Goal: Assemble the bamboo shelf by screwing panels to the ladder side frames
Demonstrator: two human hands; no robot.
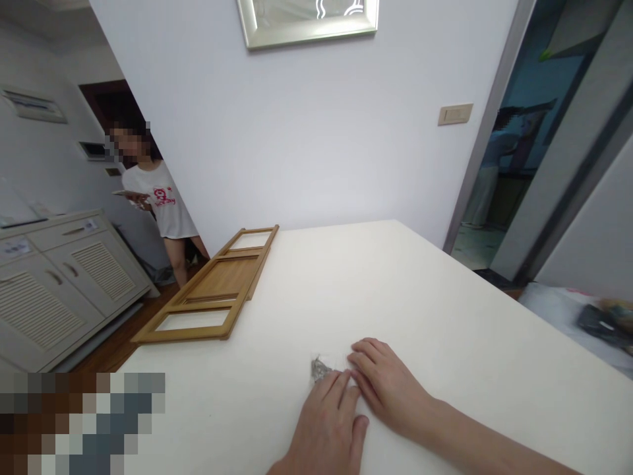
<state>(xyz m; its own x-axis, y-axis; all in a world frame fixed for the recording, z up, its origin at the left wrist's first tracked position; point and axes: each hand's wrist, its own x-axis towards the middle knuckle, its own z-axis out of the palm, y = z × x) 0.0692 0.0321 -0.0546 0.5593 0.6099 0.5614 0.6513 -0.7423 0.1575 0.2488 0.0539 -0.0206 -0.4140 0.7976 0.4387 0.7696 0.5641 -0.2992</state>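
Note:
A small clear plastic bag of silvery metal pieces [320,369], perhaps screws, lies on the white table [341,284]. My left hand [327,422] covers its near side, fingers pressed together on the plastic and thumb out to the right. At the bag's right edge, my right hand [383,382] has its fingers bent, with the tips down on the clear plastic. The fingertips of both hands almost meet there. Exactly how each finger grips the bag is partly hidden.
A brown wooden frame panel [222,280] lies along the table's left side. The wall [336,132] stands behind the table. One person [155,194] stands at left beside a white cabinet [74,284]; another person [489,171] is beyond the doorway at right.

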